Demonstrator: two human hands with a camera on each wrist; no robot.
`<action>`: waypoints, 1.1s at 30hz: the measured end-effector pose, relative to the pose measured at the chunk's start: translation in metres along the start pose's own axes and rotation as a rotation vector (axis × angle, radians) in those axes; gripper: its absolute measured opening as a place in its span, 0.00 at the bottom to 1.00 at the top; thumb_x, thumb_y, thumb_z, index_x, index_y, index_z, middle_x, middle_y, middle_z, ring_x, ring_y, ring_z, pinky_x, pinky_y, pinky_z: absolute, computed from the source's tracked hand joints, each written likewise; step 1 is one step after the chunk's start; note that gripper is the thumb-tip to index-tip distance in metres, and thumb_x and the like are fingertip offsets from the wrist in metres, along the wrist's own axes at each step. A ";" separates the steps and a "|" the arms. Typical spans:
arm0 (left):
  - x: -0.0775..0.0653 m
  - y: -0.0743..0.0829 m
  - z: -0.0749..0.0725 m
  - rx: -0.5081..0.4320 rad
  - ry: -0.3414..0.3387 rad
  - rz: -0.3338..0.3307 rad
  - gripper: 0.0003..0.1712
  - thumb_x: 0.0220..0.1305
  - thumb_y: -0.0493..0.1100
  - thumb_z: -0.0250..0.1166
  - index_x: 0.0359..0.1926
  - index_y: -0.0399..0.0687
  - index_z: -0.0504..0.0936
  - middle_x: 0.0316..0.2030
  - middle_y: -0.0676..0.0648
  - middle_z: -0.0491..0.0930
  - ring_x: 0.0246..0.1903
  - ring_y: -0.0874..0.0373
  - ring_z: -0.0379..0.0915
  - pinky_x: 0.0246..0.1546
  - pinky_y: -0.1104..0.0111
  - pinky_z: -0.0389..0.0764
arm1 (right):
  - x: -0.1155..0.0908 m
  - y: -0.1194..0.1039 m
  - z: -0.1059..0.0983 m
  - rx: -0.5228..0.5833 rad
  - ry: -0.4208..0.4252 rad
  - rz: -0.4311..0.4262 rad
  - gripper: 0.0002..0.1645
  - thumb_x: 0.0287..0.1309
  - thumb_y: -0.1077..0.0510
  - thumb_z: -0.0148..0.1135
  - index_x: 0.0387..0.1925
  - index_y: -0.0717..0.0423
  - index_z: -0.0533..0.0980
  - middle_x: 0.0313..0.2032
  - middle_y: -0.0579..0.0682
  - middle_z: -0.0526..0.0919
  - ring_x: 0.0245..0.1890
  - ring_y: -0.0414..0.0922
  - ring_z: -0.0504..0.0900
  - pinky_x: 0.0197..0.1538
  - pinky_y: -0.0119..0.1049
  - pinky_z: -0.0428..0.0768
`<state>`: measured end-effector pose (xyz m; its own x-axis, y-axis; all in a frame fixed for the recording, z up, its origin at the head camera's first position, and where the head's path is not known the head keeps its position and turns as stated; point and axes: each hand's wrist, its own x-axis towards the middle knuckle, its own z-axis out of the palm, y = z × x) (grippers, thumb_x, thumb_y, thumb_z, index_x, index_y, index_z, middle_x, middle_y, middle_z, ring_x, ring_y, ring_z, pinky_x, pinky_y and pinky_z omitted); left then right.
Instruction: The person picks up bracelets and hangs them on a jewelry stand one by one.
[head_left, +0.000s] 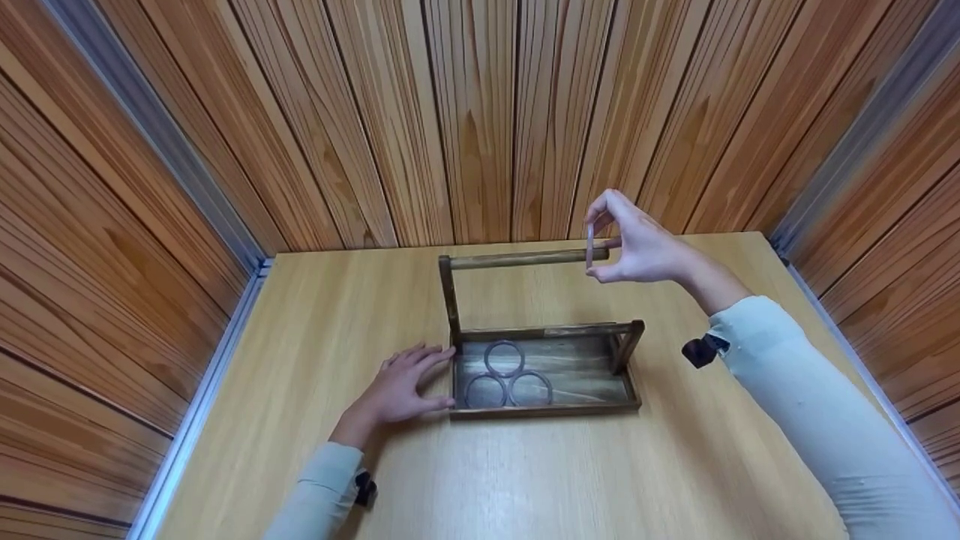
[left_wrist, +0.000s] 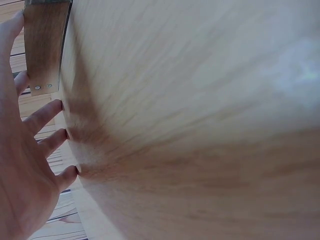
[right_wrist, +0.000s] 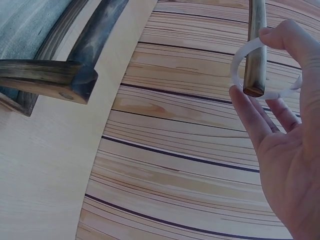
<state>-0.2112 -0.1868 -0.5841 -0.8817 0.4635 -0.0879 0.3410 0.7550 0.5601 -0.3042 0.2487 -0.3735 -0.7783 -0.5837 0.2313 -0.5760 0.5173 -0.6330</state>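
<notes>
A pale translucent ring is pinched between the thumb and fingers of my right hand. It encircles the free end of a horizontal wooden bar, whose tip pokes through it in the right wrist view. The bar juts from a tall post at the left end of a dark wooden tray. Three similar rings, among them a back ring, lie flat in the tray's left part. With fingers spread, my left hand rests at the tray's left end, thumb and index finger against it.
A short post stands at the tray's right end, with a low rail along the back side. The tray sits on a light wooden table. Wood-plank walls enclose the back and sides.
</notes>
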 end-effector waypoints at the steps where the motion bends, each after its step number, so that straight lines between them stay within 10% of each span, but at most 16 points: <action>1: 0.000 0.000 0.000 0.003 0.001 0.002 0.53 0.69 0.74 0.71 0.88 0.71 0.65 0.89 0.44 0.64 0.91 0.33 0.49 0.87 0.25 0.49 | 0.001 -0.001 0.000 -0.002 -0.003 -0.004 0.42 0.53 0.72 0.82 0.63 0.65 0.65 0.60 0.58 0.72 0.60 0.50 0.79 0.63 0.50 0.93; 33: 0.000 -0.003 0.002 0.023 0.010 0.016 0.53 0.69 0.75 0.71 0.88 0.69 0.65 0.88 0.41 0.64 0.90 0.32 0.51 0.86 0.24 0.51 | 0.020 -0.017 0.007 -0.063 -0.061 -0.059 0.40 0.58 0.67 0.83 0.66 0.63 0.69 0.64 0.62 0.78 0.66 0.59 0.84 0.67 0.61 0.90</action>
<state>-0.2119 -0.1878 -0.5871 -0.8793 0.4711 -0.0702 0.3626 0.7577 0.5426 -0.3083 0.2238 -0.3638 -0.7272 -0.6500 0.2206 -0.6364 0.5178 -0.5717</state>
